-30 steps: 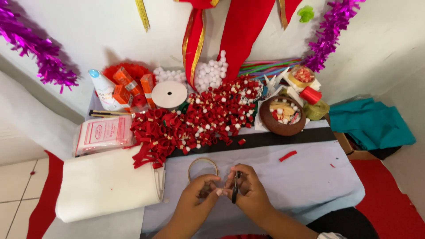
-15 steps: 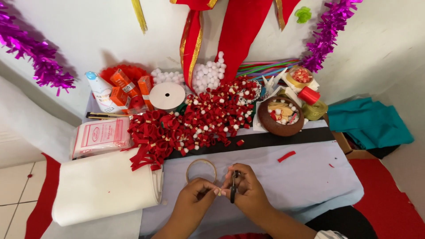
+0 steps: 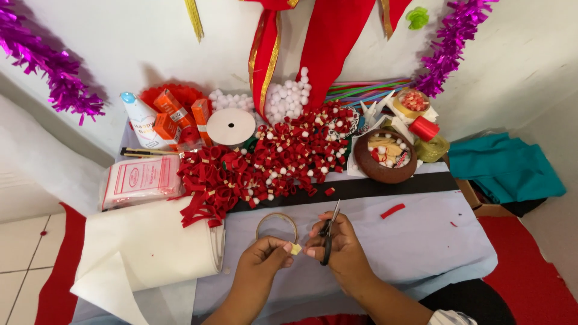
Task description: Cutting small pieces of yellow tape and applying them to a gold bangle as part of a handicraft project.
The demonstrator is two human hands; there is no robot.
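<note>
Your left hand (image 3: 262, 256) pinches a small pale yellow piece (image 3: 295, 248) between thumb and fingertip. Your right hand (image 3: 337, 244) is closed through the handles of small scissors (image 3: 329, 232), blades pointing to 12 o'clock; I can't tell if the blades are parted. The piece sits at 9 o'clock of the scissor hand, just beside its fingertips.

A thin ring (image 3: 277, 225) lies flat on the grey cloth (image 3: 421, 241) at 12 o'clock of your left hand, near it but not touching. The heap of red loops with white pompoms (image 3: 271, 162) is further up at 12 o'clock, well apart.

Advice: keep the pinch near the piece's edge so the blades have room. Keep the tips away from your left thumb. Work low over the cloth so a dropped piece stays findable.
</note>
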